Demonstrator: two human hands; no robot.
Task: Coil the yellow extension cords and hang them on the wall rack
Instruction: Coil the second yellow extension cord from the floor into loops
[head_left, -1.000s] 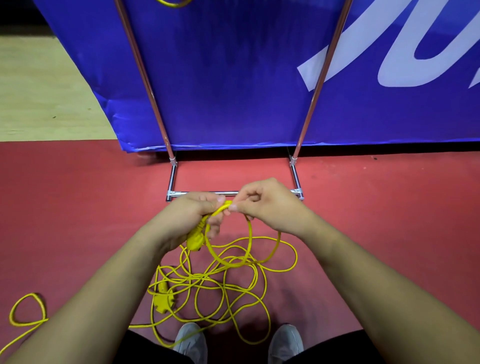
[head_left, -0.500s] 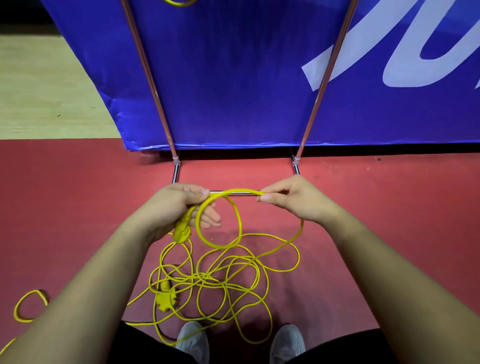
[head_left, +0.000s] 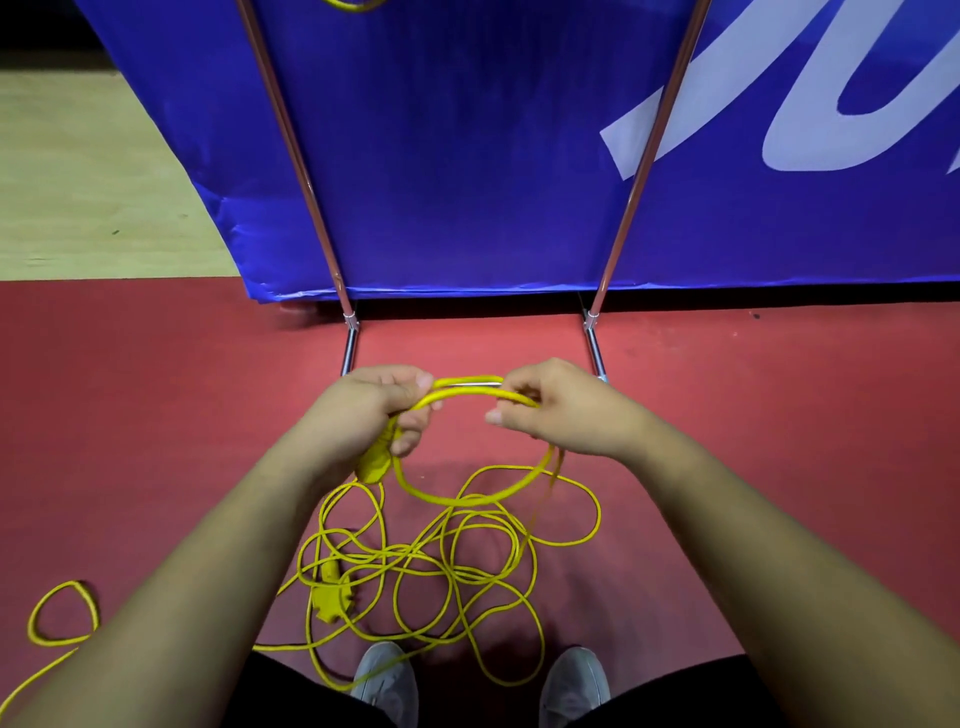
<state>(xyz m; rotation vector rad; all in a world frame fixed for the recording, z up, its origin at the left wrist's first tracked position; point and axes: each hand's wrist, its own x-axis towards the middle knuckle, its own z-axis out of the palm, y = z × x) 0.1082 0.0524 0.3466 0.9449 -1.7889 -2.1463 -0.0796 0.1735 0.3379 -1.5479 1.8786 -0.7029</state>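
Coiling the cord (head_left: 447, 500) before the rack (head_left: 294, 156)
Our left hand (head_left: 363, 410) curls around the plug (head_left: 375, 462) and 1 round loop, anchoring it; our right hand (head_left: 566, 410) pinches the thin, glossy cord to shape the next turn, we judge. Most lies tangled on the floor (head_left: 753, 467) below the rack.

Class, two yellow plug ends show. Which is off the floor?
The plug end hanging from the left hand; the other plug end lies on the red floor.
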